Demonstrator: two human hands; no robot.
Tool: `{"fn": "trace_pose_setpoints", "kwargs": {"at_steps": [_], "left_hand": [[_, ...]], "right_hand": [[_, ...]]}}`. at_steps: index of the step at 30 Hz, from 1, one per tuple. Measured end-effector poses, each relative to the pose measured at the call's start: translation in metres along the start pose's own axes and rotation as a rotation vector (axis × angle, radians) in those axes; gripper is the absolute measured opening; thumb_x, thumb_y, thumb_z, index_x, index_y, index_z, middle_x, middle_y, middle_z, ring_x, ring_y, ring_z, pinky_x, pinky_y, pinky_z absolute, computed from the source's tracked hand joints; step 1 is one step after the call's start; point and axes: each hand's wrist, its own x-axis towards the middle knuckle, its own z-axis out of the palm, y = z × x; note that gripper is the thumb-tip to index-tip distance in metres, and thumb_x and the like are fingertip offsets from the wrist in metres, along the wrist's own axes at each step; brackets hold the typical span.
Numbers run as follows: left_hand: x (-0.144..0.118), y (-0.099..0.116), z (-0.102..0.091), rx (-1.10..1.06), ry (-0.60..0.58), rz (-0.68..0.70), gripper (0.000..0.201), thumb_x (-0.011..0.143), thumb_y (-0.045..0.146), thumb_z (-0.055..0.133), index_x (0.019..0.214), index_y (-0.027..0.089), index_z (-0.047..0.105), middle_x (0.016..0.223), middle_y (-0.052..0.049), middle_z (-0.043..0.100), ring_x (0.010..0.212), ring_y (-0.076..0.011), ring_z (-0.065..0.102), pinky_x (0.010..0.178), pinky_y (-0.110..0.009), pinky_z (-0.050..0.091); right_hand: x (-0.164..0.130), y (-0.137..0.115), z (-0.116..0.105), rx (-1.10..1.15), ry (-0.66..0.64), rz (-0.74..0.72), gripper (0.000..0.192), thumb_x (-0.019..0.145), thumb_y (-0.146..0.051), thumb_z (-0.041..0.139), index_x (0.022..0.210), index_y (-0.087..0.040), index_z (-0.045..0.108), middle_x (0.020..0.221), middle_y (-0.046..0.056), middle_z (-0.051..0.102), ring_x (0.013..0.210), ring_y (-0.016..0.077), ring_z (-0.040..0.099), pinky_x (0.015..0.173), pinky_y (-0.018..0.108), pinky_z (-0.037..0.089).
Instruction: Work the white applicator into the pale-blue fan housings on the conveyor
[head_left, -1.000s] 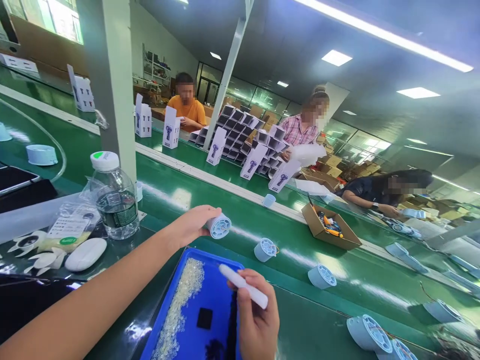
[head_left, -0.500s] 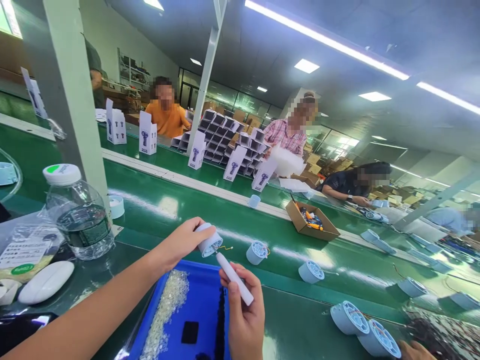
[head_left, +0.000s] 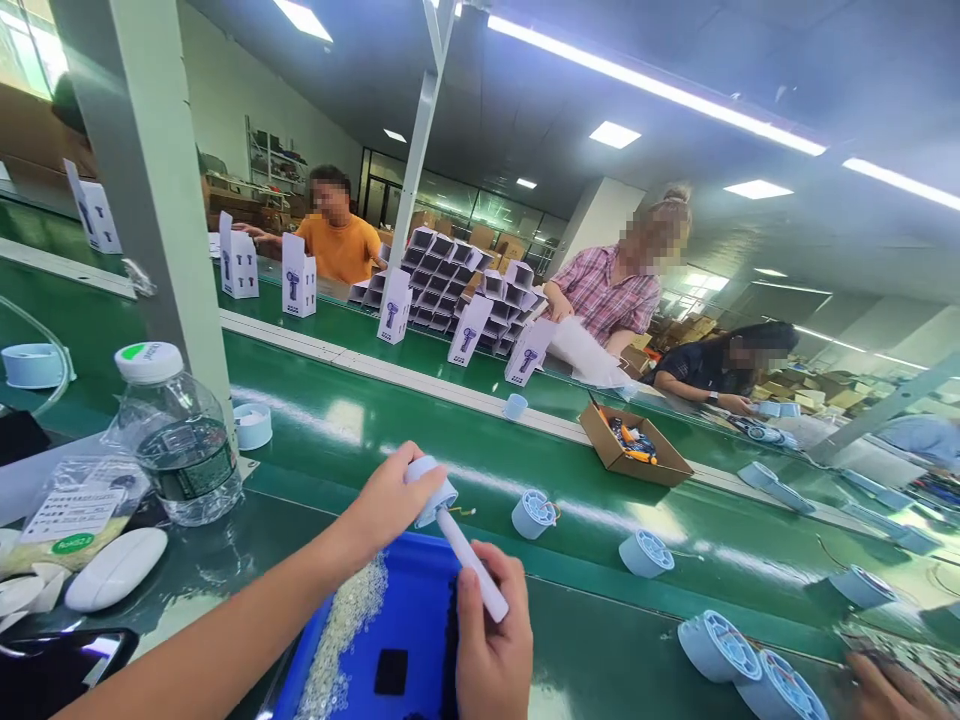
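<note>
My left hand (head_left: 391, 497) grips a light-blue round plastic housing (head_left: 433, 488), thumb on top, with a thin yellow wire (head_left: 463, 512) sticking out. My right hand (head_left: 495, 630) is wrapped round a white pen-like rod (head_left: 475, 572). The rod's upper end meets the open face of the housing; whether it is inside or only against it, I cannot tell. Below both hands is a blue tray (head_left: 429, 590), holding a heap of small clear pieces (head_left: 346, 625) and a black square pad (head_left: 391, 671).
Similar housings (head_left: 535, 514) stand on the green conveyor (head_left: 315, 430). A water bottle (head_left: 184, 440) and a white mouse-shaped object (head_left: 116, 570) lie left. Ahead are a cardboard box (head_left: 637, 450), printed cartons (head_left: 469, 330) and co-workers. Another person's hand (head_left: 889, 690) is at lower right.
The white rod's upper end has come up to the housing, closing the small gap between them. The view has shifted slightly. A co-worker in plaid has moved to the right.
</note>
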Motion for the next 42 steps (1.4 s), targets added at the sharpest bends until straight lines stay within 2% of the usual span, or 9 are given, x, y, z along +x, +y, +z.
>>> {"fn": "trace_pose_setpoints", "kwargs": {"at_steps": [5,16,18,22,25,27,29,36,42], "left_hand": [[-0.005,-0.01,0.012,-0.418,0.227,-0.01,0.036,0.07,0.052,0.059,0.064,0.019,0.046,0.054,0.004,0.051,0.047,-0.0093,0.046,0.045,-0.021,0.037],[-0.009,-0.024,0.022,-0.546,0.287,-0.052,0.033,0.066,0.048,0.063,0.064,0.019,0.048,0.055,0.004,0.054,0.047,-0.0096,0.049,0.044,-0.021,0.039],[-0.009,-0.023,0.021,-0.482,0.192,0.026,0.028,0.067,0.044,0.065,0.072,0.019,0.052,0.062,0.004,0.055,0.053,-0.0088,0.05,0.05,-0.02,0.041],[-0.009,-0.008,0.01,-0.127,-0.146,0.113,0.032,0.067,0.037,0.068,0.093,0.021,0.058,0.08,0.0,0.059,0.072,-0.0133,0.056,0.068,-0.025,0.047],[-0.008,0.004,-0.005,0.184,-0.069,0.35,0.034,0.067,0.039,0.068,0.096,0.024,0.061,0.101,-0.006,0.06,0.09,-0.0199,0.057,0.079,-0.03,0.047],[-0.007,0.006,-0.015,0.342,0.048,0.548,0.03,0.062,0.037,0.072,0.088,0.025,0.062,0.109,-0.008,0.058,0.098,-0.0232,0.056,0.083,-0.032,0.046],[-0.006,0.005,-0.023,0.434,0.066,0.649,0.024,0.059,0.036,0.074,0.075,0.024,0.061,0.106,-0.01,0.06,0.098,-0.0249,0.057,0.082,-0.034,0.047],[-0.012,-0.007,-0.028,0.595,-0.223,0.786,0.014,0.063,0.034,0.072,0.072,0.026,0.064,0.114,-0.012,0.062,0.096,-0.0258,0.061,0.079,-0.035,0.049],[-0.009,-0.009,-0.02,0.475,-0.164,0.694,0.023,0.06,0.035,0.073,0.075,0.026,0.058,0.11,-0.008,0.063,0.085,-0.0206,0.062,0.076,-0.032,0.048]], "right_hand": [[-0.01,-0.01,0.015,-0.148,-0.221,-0.009,0.033,0.088,-0.045,0.043,0.097,-0.021,0.065,0.051,-0.002,0.055,0.043,0.015,0.049,0.043,0.025,0.031],[-0.014,-0.014,0.024,0.099,-0.149,0.056,0.041,0.087,-0.049,0.042,0.094,-0.019,0.069,0.061,0.002,0.058,0.063,0.0185,0.058,0.057,0.025,0.047],[-0.011,-0.012,0.022,0.105,-0.12,0.07,0.041,0.086,-0.05,0.045,0.097,-0.018,0.069,0.06,0.001,0.058,0.063,0.0183,0.058,0.056,0.025,0.047],[-0.003,-0.005,0.01,0.123,-0.068,0.111,0.044,0.081,-0.053,0.051,0.103,-0.018,0.068,0.057,0.0,0.057,0.056,0.0164,0.055,0.051,0.024,0.045],[0.006,0.0,-0.002,0.148,-0.069,0.135,0.044,0.076,-0.057,0.055,0.088,-0.018,0.072,0.053,-0.001,0.054,0.057,0.0172,0.054,0.05,0.024,0.045],[0.013,0.002,-0.008,0.157,-0.063,0.159,0.044,0.073,-0.059,0.058,0.079,-0.018,0.072,0.051,-0.001,0.053,0.054,0.0165,0.053,0.047,0.023,0.044],[0.018,0.004,-0.012,0.171,-0.044,0.2,0.044,0.071,-0.06,0.059,0.076,-0.017,0.071,0.047,-0.003,0.048,0.048,0.0143,0.048,0.041,0.022,0.04],[0.019,0.012,-0.013,0.332,-0.046,0.343,0.045,0.071,-0.06,0.061,0.079,-0.017,0.069,0.042,-0.008,0.031,0.037,0.007,0.029,0.035,0.019,0.029],[0.017,0.018,-0.011,0.27,-0.006,0.303,0.046,0.073,-0.059,0.058,0.085,-0.017,0.07,0.047,-0.003,0.05,0.045,0.0127,0.048,0.039,0.021,0.037]]}}
